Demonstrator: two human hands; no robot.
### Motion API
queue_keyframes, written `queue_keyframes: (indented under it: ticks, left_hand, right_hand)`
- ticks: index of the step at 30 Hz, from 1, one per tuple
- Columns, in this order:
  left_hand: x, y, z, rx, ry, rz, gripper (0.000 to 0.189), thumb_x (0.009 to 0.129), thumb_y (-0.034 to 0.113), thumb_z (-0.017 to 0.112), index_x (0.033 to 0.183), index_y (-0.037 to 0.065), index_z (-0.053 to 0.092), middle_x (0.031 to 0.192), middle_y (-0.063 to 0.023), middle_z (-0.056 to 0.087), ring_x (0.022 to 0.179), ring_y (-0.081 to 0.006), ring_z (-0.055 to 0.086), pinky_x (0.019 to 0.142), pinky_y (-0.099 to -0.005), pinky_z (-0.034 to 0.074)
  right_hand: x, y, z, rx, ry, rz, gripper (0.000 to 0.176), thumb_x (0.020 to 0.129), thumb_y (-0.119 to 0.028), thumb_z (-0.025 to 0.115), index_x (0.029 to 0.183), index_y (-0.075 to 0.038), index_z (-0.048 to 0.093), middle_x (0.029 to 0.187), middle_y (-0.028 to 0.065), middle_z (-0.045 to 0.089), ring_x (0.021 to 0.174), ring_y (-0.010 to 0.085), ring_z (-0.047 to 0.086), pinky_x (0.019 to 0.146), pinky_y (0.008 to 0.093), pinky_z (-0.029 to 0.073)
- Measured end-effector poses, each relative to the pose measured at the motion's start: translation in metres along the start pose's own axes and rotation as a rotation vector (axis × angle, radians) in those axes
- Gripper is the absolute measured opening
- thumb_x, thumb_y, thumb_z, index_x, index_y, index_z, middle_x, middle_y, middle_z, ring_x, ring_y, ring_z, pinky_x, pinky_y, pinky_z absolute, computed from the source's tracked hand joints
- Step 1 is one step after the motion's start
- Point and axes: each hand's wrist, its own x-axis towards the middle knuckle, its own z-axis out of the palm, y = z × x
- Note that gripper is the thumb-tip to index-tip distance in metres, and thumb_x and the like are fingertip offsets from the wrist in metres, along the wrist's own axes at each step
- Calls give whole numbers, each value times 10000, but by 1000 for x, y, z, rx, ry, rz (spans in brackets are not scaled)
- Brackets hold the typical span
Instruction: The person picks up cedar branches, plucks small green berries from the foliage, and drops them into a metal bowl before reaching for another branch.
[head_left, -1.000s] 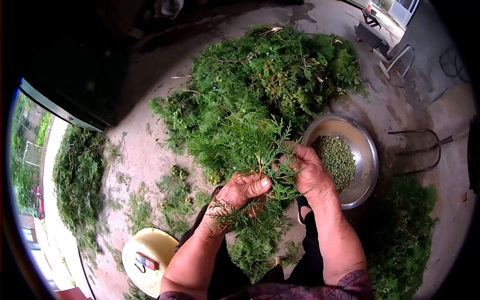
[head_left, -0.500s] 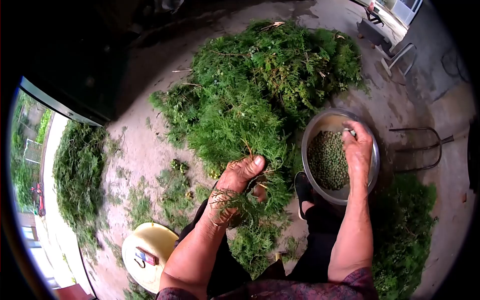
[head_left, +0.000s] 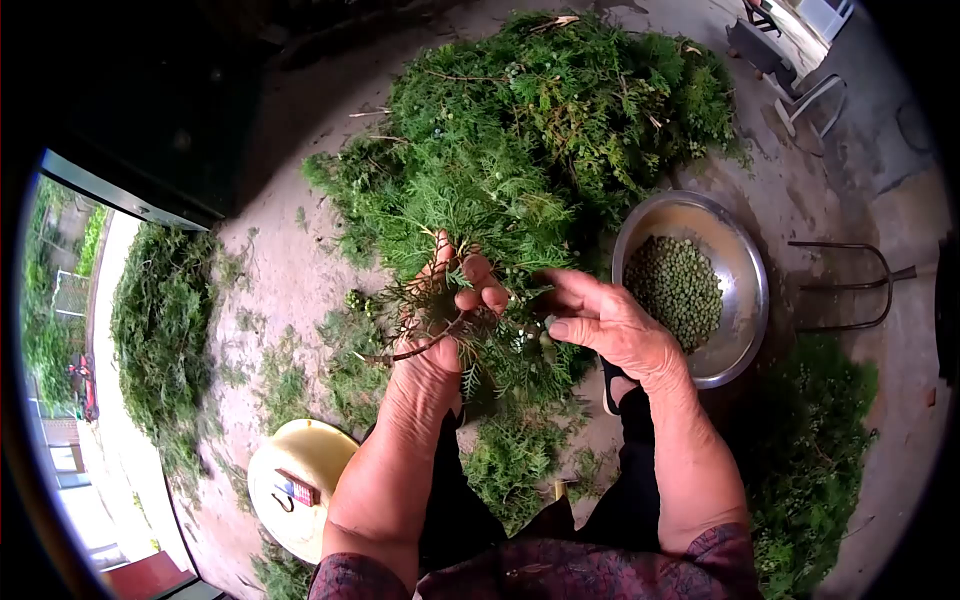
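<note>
My left hand (head_left: 445, 310) is wrapped round a leafy green branch (head_left: 480, 215), whose brown stem pokes out below the fingers. Beside it on the right, my right hand (head_left: 610, 325) reaches into the branch's foliage with thumb and fingers apart, at some small pale green cones (head_left: 547, 345). Whether the fingertips touch a cone is unclear. A steel bowl (head_left: 745, 310) stands just beyond my right hand, with many small green cones (head_left: 675, 295) in it.
A large heap of cut branches (head_left: 600, 120) lies ahead. More greenery (head_left: 165, 330) lies at the left and lower right. A yellow round stool (head_left: 320, 450) with a small box is lower left. A metal fork (head_left: 870, 286) lies right of the bowl.
My right hand has come out of the bowl and moved left to the branch. My left hand has turned palm up and risen slightly, still holding foliage.
</note>
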Motion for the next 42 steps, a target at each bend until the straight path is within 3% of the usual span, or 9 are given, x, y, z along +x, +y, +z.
queue_keyframes:
  ticks: [6, 9, 11, 13, 18, 23, 30, 37, 42]
  left_hand:
    - [6, 6, -2, 4, -256, 67, 382, 877, 408, 506, 879, 27, 516, 763, -89, 574, 650, -187, 546, 702, -324, 469]
    - [5, -6, 28, 448, 208, 270, 568, 854, 547, 445, 989, 0, 514, 918, -150, 593, 828, -245, 560, 772, -366, 446]
    - [6, 0, 21, 769, 169, 190, 744, 803, 669, 386, 1120, 9, 518, 1016, -137, 600, 902, -240, 558, 836, -363, 414]
    - [-1, -4, 22, 804, 291, 122, 726, 800, 649, 438, 1086, -14, 505, 968, -146, 602, 866, -227, 556, 804, -335, 412]
    - [-5, -6, 21, 784, 140, 115, 401, 708, 110, 652, 1072, -7, 529, 908, -83, 606, 836, -174, 570, 773, -285, 464]
    - [-6, -15, 23, 927, 157, 41, 364, 673, 61, 679, 1017, 33, 562, 894, -47, 598, 736, -143, 564, 624, -250, 467]
    - [-5, -31, 33, 1031, 148, 27, 184, 694, 88, 725, 837, 52, 614, 651, 38, 560, 553, -53, 476, 525, -188, 389]
    - [-14, -32, 24, 909, 159, -2, 134, 730, 123, 692, 823, 42, 640, 763, -10, 643, 612, -67, 530, 571, -204, 408]
    - [-22, -43, 36, 902, 215, 110, 112, 720, 130, 700, 712, 54, 618, 616, 16, 564, 555, -76, 492, 536, -218, 381]
  right_hand:
    - [2, 8, 22, 218, 46, 128, 344, 822, -96, 612, 1135, 14, 521, 944, 29, 579, 801, 71, 535, 579, 204, 488]
    - [0, 0, 20, 292, 171, 81, 277, 823, -102, 611, 1075, 3, 559, 851, 21, 595, 704, 65, 551, 511, 197, 481]
    - [2, 5, 11, 302, 242, 3, 277, 822, -112, 615, 1081, -24, 566, 823, 4, 587, 686, 48, 540, 480, 177, 456]
    - [6, 1, 7, 136, 322, -145, 267, 815, -107, 619, 1070, -43, 573, 816, -7, 570, 684, 36, 519, 514, 171, 442]
    - [1, -19, 4, -321, 379, -183, 265, 776, -72, 625, 1034, -42, 576, 838, -7, 561, 746, 57, 526, 641, 194, 439]
    - [5, -18, 1, -614, 346, -452, 254, 749, -19, 606, 1003, -24, 594, 925, 77, 567, 860, 178, 562, 760, 285, 453]
    - [2, -19, 5, -451, 290, -395, 259, 763, 8, 608, 1020, -20, 593, 923, 51, 568, 859, 142, 550, 753, 249, 455]
    - [2, -11, -1, -306, 369, -309, 167, 806, -81, 623, 965, -34, 605, 904, 25, 577, 798, 116, 555, 676, 217, 457]
    - [-1, -20, -18, 346, 519, -196, 134, 871, -183, 550, 945, -72, 551, 944, 11, 567, 751, 121, 538, 595, 225, 411]
